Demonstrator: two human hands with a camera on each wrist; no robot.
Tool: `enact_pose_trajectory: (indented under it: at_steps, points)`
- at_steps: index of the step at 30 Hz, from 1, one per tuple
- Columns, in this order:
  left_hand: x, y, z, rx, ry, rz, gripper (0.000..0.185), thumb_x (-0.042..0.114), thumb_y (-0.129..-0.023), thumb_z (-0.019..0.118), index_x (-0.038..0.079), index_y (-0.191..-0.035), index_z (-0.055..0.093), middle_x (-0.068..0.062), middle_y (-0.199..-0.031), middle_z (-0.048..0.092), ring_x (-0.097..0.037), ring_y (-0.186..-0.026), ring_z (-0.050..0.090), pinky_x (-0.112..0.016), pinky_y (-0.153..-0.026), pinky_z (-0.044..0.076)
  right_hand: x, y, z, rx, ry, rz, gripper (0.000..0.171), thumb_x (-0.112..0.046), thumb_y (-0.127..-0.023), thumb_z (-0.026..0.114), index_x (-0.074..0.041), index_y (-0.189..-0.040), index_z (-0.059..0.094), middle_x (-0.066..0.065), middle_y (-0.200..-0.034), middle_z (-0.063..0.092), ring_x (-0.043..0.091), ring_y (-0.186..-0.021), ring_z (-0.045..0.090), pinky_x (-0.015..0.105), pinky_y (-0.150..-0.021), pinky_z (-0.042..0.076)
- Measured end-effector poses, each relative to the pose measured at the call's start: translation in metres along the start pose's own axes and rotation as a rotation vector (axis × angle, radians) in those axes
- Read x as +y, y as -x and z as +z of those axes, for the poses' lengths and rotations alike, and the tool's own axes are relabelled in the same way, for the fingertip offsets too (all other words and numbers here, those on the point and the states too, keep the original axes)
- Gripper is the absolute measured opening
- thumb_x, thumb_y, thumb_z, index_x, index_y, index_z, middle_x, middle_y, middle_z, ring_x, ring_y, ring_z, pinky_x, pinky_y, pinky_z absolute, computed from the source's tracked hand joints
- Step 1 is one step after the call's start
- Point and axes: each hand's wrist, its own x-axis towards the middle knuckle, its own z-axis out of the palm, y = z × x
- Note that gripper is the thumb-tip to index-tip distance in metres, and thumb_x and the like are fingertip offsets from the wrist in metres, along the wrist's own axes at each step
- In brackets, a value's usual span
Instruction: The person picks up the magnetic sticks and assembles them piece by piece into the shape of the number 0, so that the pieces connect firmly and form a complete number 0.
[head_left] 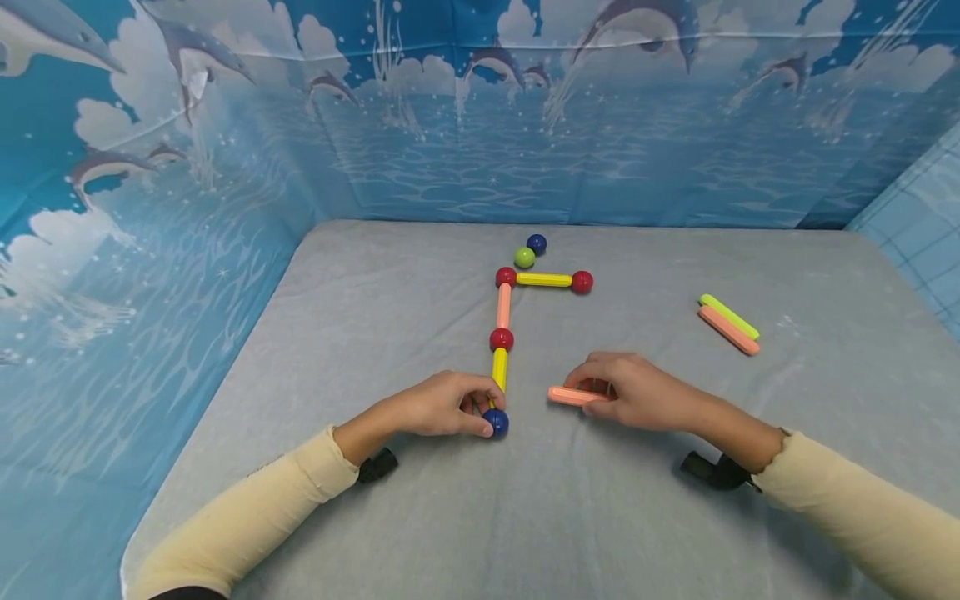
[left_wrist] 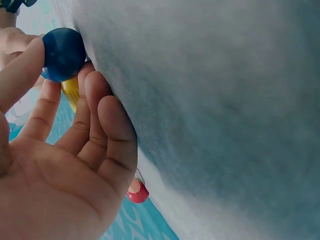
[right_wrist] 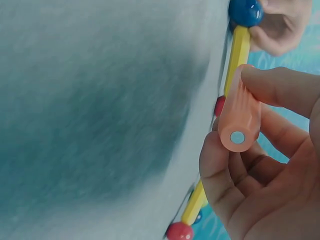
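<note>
My left hand (head_left: 448, 403) pinches a blue ball (head_left: 496, 422) between thumb and fingers at the near end of a joined chain. From that ball a yellow stick (head_left: 499, 371) runs away to a red ball (head_left: 502, 339). An orange stick (head_left: 504, 307) continues to another red ball (head_left: 506, 277), where a second yellow stick (head_left: 544, 280) turns right to a last red ball (head_left: 582, 282). To the right of the chain, my right hand (head_left: 637, 392) holds a loose orange stick (right_wrist: 240, 112), its round silvery end facing the wrist camera.
Beyond the chain's far corner sit a green ball (head_left: 524, 257) and a dark blue ball (head_left: 536, 244). A green stick (head_left: 730, 317) and an orange stick (head_left: 728, 330) lie side by side at the right. A dolphin-print curtain (head_left: 480, 150) hangs behind the grey table (head_left: 315, 333).
</note>
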Motion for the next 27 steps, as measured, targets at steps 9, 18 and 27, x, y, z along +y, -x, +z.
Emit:
enact_pose_trajectory:
  at_steps: [9,18,27]
  points:
    - [0.001,0.0,0.0,0.002,0.0,0.003,0.025,0.016,-0.088,0.076,0.014,-0.112,0.067,-0.002,-0.096,0.069,-0.009,-0.08,0.058,-0.019,-0.072,0.05,-0.016,-0.005,0.007,-0.06,-0.044,-0.082,0.031,-0.014,-0.087,0.075,-0.02,-0.117,0.07,-0.01,-0.097,0.063,0.006,-0.084,0.053,0.021,-0.069,0.048]
    - [0.004,0.001,0.001,0.003,0.005,0.003,0.025,0.015,-0.087,0.076,0.012,-0.11,0.067,-0.003,-0.095,0.069,-0.009,-0.08,0.059,-0.019,-0.072,0.05,-0.024,-0.007,0.008,-0.089,-0.067,-0.118,0.031,-0.013,-0.088,0.074,-0.02,-0.118,0.07,-0.009,-0.098,0.064,0.005,-0.084,0.054,0.021,-0.071,0.049]
    - [0.006,0.001,0.001,0.015,0.002,0.012,0.025,0.015,-0.087,0.076,0.013,-0.11,0.067,-0.003,-0.094,0.07,-0.008,-0.078,0.059,-0.019,-0.07,0.05,-0.029,-0.009,0.018,-0.115,-0.114,-0.151,0.03,-0.014,-0.088,0.074,-0.02,-0.117,0.07,-0.008,-0.098,0.064,0.005,-0.083,0.053,0.02,-0.07,0.048]
